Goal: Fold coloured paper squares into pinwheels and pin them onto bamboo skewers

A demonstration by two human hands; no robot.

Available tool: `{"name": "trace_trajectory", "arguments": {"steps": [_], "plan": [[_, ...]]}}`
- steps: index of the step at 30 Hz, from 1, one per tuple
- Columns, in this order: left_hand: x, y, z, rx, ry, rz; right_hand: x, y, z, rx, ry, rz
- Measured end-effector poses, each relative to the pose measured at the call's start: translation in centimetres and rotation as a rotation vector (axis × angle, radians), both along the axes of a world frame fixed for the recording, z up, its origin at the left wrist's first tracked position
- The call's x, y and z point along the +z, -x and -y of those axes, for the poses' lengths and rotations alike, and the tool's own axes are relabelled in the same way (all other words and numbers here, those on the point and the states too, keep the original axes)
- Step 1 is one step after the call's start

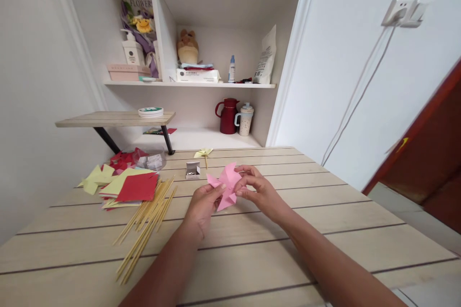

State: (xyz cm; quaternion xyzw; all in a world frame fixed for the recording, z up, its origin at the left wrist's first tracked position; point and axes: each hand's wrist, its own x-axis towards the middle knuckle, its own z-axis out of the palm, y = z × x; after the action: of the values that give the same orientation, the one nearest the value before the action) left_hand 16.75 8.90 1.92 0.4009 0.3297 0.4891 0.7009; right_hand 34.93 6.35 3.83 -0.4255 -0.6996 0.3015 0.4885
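The pink paper pinwheel [230, 181] is held up over the bench [234, 261], between the person's two hands, its blades flaring out around a folded middle. The left hand [201, 202] has its thumb laid flat on the paper near the middle and its fingers tucked behind, a closed pinch; that seems the right anchor, since letting go there would likely let the folded points spring loose. The right hand [260, 188] has its fingers curved, thumb and fingertips drawn together on the paper's right edge; how hard they press cannot be told. For this shaping, a light touch should serve best: bring each point to the middle in a soft curve, without creasing the blade, and slip it under the left thumb before freeing the fingers. Just beyond stands a small open box [193, 171], its contents too small to name, and behind it a yellow pinwheel [203, 153] on a stick, a handy pattern for even blades. To the left lie wooden sticks [153, 213] and a red sheet [138, 187] atop other papers.
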Motion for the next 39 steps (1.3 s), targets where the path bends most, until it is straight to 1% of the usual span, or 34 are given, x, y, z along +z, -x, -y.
{"name": "trace_trajectory", "arguments": {"steps": [6,10,19,26,34,36,37,39], "plan": [[-0.5,-0.1,-0.2,0.06,-0.052,-0.096,-0.6,0.6,-0.4,-0.071,0.04,-0.092],[-0.7,-0.3,-0.2,0.122,-0.082,-0.114,-0.8,0.9,-0.6,-0.135,0.045,-0.134],[-0.2,-0.8,0.1,0.201,-0.096,-0.137,-1.1,1.6,-0.5,-0.25,0.04,-0.208],[-0.3,-1.3,0.1,0.239,-0.103,-0.15,-1.2,1.6,-0.6,-0.276,-0.06,-0.154],[-0.3,-1.5,0.0,0.243,-0.095,-0.2,-1.6,1.3,-1.0,-0.275,-0.074,-0.159],[-0.3,-1.4,-0.1,0.276,-0.143,-0.258,-1.5,0.9,-1.0,-0.283,-0.103,-0.134],[-0.3,-1.4,-0.2,0.306,-0.199,-0.305,-1.4,0.7,-1.0,-0.3,-0.135,-0.106],[-0.2,-1.1,-0.3,0.37,-0.389,-0.43,-1.1,0.3,-0.9,-0.343,-0.221,-0.01]]}}
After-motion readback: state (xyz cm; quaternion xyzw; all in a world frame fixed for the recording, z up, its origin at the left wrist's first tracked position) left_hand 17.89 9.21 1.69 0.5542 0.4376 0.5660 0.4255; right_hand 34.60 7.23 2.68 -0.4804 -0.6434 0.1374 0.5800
